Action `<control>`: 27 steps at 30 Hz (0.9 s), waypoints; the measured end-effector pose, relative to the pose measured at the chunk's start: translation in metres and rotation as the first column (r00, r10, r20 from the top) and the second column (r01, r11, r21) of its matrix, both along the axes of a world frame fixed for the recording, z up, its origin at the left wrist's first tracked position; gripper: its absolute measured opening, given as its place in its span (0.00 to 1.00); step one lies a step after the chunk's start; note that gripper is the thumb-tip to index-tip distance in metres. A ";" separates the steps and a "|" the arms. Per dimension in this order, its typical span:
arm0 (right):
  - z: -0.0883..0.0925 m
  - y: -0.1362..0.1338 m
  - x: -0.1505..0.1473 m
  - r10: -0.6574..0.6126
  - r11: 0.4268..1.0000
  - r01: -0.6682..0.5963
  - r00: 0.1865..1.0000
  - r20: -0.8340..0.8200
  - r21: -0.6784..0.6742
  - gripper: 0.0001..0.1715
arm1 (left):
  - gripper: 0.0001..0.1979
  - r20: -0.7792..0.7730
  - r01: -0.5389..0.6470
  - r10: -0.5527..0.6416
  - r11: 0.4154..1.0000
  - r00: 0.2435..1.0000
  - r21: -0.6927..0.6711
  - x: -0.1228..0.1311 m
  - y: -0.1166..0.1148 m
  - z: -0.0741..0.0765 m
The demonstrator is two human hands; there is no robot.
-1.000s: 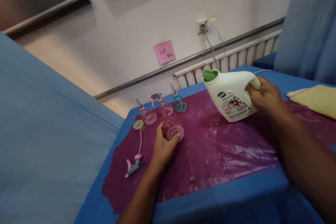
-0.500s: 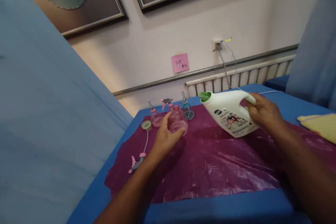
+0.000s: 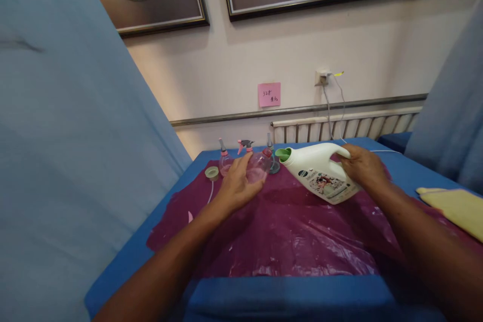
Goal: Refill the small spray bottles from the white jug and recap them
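My left hand [image 3: 238, 183] is closed round a clear pink bottle [image 3: 258, 167], tilted so that its open red neck points right. In my right hand [image 3: 360, 163] is the handle of a white jug [image 3: 322, 171], tipped with its green spout [image 3: 284, 154] close to the bottle's neck, a small gap between them. No liquid can be seen flowing. Behind the held bottle stand a pink bottle with a nozzle [image 3: 225, 161], a pink and grey spray head [image 3: 246, 145] and a teal bottle [image 3: 274, 166].
A roll of pale tape [image 3: 212, 174] lies left on the maroon plastic sheet [image 3: 294, 241], near a sprayer partly hidden by my left arm. A yellow cloth [image 3: 455, 206] is at the right. Blue curtains [image 3: 86, 136] hang at the left side.
The pink bottle in my left hand has tipped from upright toward the right. The jug's spout has come nearer to its neck. The view has levelled and shifted.
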State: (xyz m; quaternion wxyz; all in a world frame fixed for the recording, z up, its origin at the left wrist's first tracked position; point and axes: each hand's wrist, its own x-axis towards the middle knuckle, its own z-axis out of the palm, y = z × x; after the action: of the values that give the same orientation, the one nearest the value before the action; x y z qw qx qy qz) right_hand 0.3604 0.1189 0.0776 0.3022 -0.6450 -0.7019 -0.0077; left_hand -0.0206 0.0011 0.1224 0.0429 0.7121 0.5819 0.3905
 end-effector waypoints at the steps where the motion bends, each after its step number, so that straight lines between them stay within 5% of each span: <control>1: 0.002 0.000 -0.002 -0.004 1.000 0.004 1.000 0.017 -0.009 0.17 | 0.42 -0.028 0.004 -0.004 1.000 1.000 -0.001 -0.003 0.000 0.001; 8: 0.013 0.000 -0.016 -0.047 0.999 0.049 0.976 0.210 -0.002 0.24 | 0.42 -0.188 -0.013 0.003 0.999 0.982 -0.051 -0.025 -0.004 0.007; 27: 0.029 -0.008 -0.031 -0.125 0.986 0.154 0.935 0.331 -0.063 0.27 | 0.46 -0.294 0.028 -0.045 0.998 0.955 -0.063 -0.041 0.005 0.012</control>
State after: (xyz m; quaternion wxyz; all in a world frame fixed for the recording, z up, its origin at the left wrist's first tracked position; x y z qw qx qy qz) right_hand 0.3295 0.1111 0.1070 0.1519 -0.6958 -0.6941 -0.1047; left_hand -0.0613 0.0062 0.1344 -0.0165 0.7715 0.5796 0.2618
